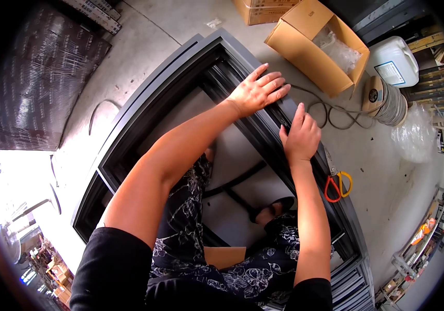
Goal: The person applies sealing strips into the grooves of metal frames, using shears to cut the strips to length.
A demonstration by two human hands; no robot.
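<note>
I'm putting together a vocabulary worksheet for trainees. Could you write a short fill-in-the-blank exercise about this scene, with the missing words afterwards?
The scissors have red and ____ handles.
The hand nearer the scissors is the person's ____ one.
The other hand lies on the grey frame, palm facing ____.
The jug beside the open box is ____ in colour.

Missing words: yellow; right; down; white.

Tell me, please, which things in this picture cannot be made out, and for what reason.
All in the head view:
- Left bare hand and right bare hand: their palms are hidden by their own backs.
- Dark grey metal frame: the left black cloth sleeve hides its near left part.
- Open brown cardboard box: crumpled clear plastic film hides its bottom.
- White plastic jug: its label's print is too small.
</note>
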